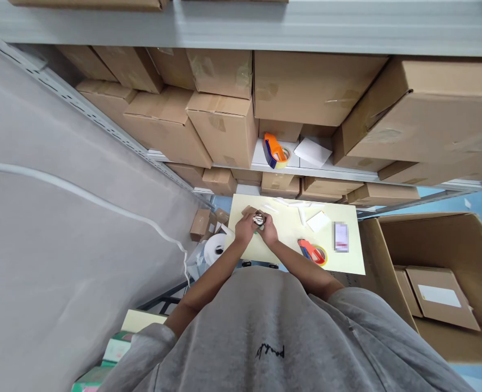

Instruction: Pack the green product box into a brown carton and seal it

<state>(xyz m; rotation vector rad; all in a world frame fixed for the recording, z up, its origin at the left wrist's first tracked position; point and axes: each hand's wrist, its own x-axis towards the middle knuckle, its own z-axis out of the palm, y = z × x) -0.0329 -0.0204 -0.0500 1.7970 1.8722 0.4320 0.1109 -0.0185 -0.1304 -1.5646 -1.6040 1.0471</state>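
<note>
Both of my hands meet over the left part of a pale yellow table [281, 245]. Between them is a small shiny metallic round object [259, 219]; its kind is too small to tell. My left hand [244, 227] closes on its left side, and my right hand [269, 231] grips its right side. A small brown cardboard piece [248, 209] shows just behind my left hand. A bit of green shows beneath the hands. To the right lie an orange tape dispenser [312, 252], a white paper [318, 221] and a blurred-out phone-like rectangle [341, 237].
White strips [302, 215] lie along the table's far edge. Shelves of cardboard boxes [224, 130] rise beyond, holding another tape dispenser [276, 151]. A large open carton [440, 239] stands at right. A white roll [215, 249] sits left of the table, near the wall [81, 218].
</note>
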